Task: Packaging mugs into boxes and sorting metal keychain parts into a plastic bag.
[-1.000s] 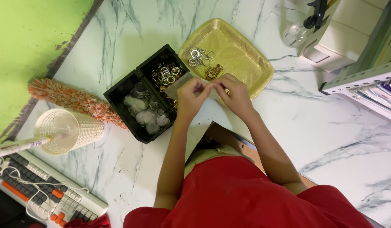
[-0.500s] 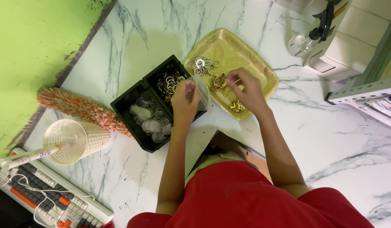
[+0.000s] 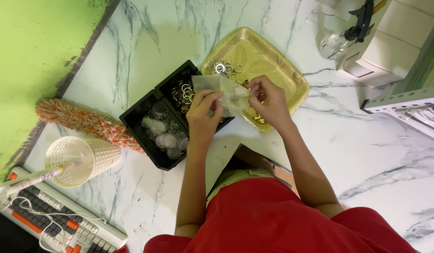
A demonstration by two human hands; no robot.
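Note:
My left hand (image 3: 203,112) and my right hand (image 3: 269,99) together hold a small clear plastic bag (image 3: 221,90) above the table, each gripping one side of it. Below the bag lies a square yellow tray (image 3: 278,61) with silver rings (image 3: 227,68) and small gold pieces (image 3: 258,118) on it. Left of the tray stands a black two-compartment box (image 3: 138,116). Its far compartment has metal rings (image 3: 183,92), its near one small clear bags (image 3: 164,133).
An orange-and-white duster (image 3: 85,121) lies left of the box, with a clear plastic cup (image 3: 81,159) and a keyboard (image 3: 52,221) nearer me. A spray bottle (image 3: 341,40) and a white machine (image 3: 395,37) stand at the far right on the marble table (image 3: 367,140).
My hands have lifted a clear plastic bag between them and hold it spread out, where before they were picking at small pieces over the tray.

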